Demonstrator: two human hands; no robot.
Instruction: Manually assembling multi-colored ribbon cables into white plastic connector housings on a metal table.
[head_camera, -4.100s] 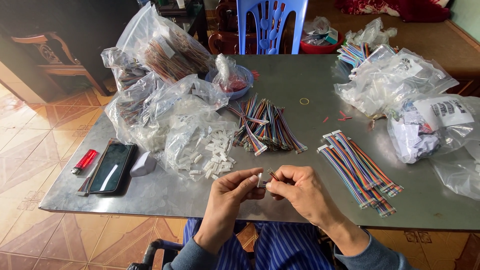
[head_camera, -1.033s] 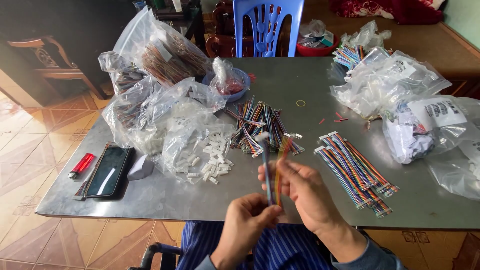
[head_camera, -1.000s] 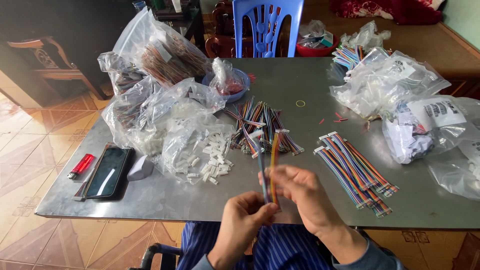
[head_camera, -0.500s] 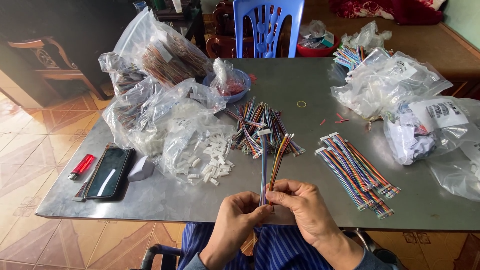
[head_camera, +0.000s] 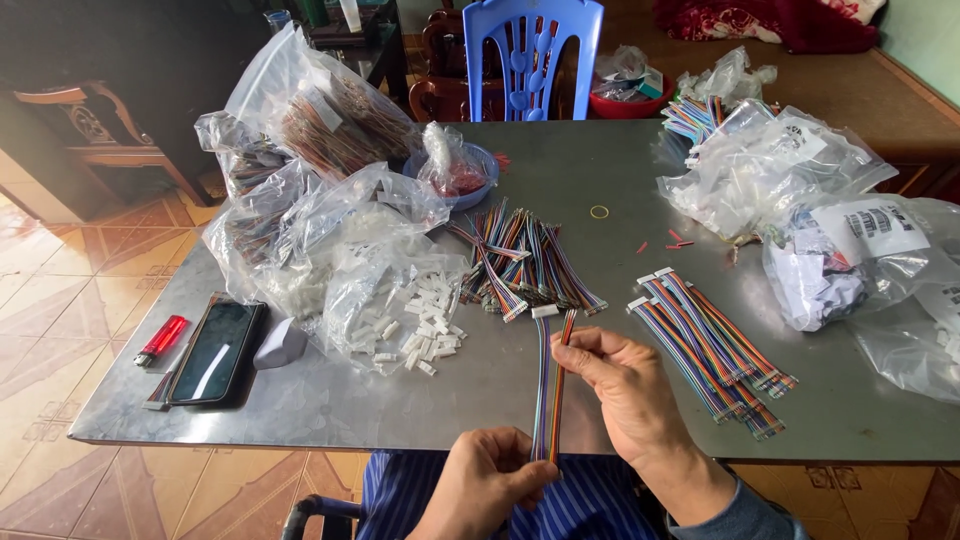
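- Head view: left hand (head_camera: 485, 480) pinches the lower end of a flat rainbow-coloured ribbon cable (head_camera: 548, 385); that end is hidden behind the fingers.
- Right hand (head_camera: 625, 385) grips the cable midway; its white plastic end connector (head_camera: 545, 311) points toward the grey metal tabletop (head_camera: 600, 170).
- Both forearms cut off at the frame bottom.
- Clear plastic bag of small white connectors (head_camera: 395, 310) lies left; contents of bags behind it hard to make out.
- Black smartphone (head_camera: 215, 350) near the left edge.
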